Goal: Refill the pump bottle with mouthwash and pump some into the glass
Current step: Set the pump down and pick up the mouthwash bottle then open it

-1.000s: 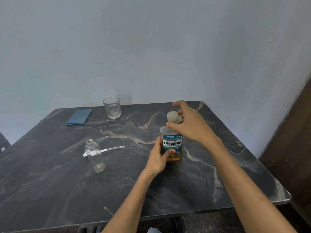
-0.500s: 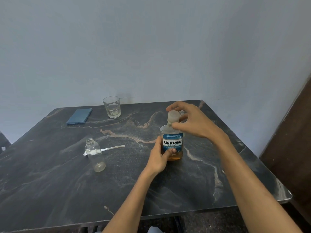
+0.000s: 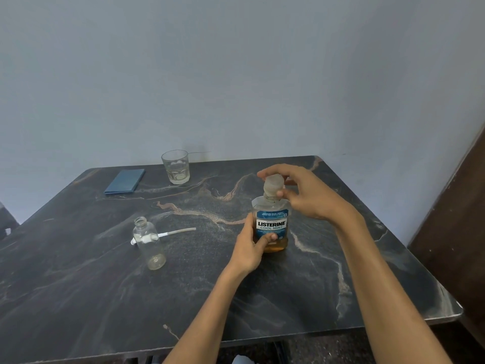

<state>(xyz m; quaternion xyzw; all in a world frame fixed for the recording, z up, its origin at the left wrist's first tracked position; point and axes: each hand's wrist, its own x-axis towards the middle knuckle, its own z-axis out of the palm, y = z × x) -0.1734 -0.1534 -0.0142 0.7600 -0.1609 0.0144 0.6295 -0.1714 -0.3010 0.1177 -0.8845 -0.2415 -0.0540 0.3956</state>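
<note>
Looking across from the left, there's a folded blue cloth (image 3: 125, 181) near the back of the counter (image 3: 78, 298), and just right of it the glass (image 3: 175, 166), which looks basically empty, so no mouthwash pumped in yet as far as I can tell. Closer to the front sits the pump bottle (image 3: 149, 243), upright, clear, nothing in it, neck open. Its white pump head with the dip tube (image 3: 168, 233) is lying flat on the counter right behind it, so the "open up the pump bottle" part looks done.

Then the action: the mouthwash bottle (image 3: 271, 227) stands on the counter around the middle, with only some amber liquid showing low down. The left hand (image 3: 249, 248) grips its lower body, fingers and thumb wrapped round the label. The right hand (image 3: 307, 195) is on top, fingertips clamped around the cap (image 3: 273, 185), which is still sitting on the neck. Can't tell whether it's loosened at all.

So my read is we're early-ish: cap coming off is the current step. Still left would be pouring into the pump bottle, putting the pump head back on, then pumping into the glass. That narrow neck looks like a spill waiting to happen, honestly.
</note>
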